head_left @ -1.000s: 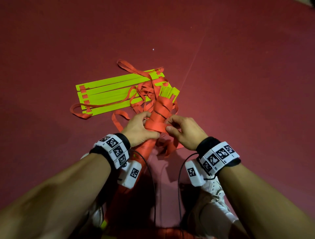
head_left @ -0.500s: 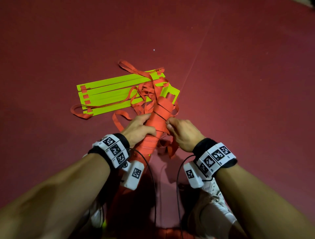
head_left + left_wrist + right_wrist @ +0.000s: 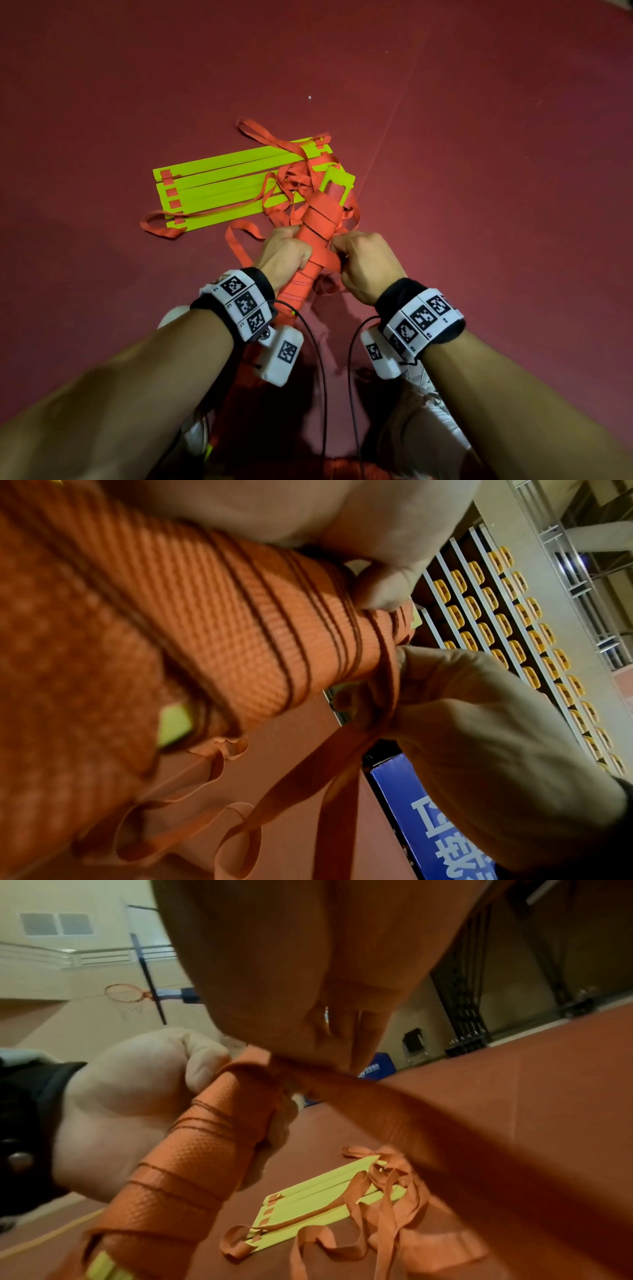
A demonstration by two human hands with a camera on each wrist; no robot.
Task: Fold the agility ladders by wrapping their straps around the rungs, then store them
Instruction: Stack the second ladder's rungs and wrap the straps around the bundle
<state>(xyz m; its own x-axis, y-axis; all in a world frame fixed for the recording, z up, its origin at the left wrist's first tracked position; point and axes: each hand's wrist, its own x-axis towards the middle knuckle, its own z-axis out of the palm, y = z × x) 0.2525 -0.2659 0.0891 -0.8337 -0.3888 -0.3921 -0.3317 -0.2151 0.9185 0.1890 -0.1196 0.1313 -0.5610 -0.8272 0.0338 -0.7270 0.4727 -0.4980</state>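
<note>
We stood in an indoor sports hall; a basketball hoop hung by the wall; tiered yellow seats rose beside the red floor.

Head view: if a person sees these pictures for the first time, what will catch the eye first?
First, the bundle of rungs wound in orange strap at the centre, which the left hand grips while the right hand pinches the strap beside it. Next, the loose stack of neon-yellow rungs on the dark red floor, behind and left of the hands, with tangled orange straps over its right end.
</note>
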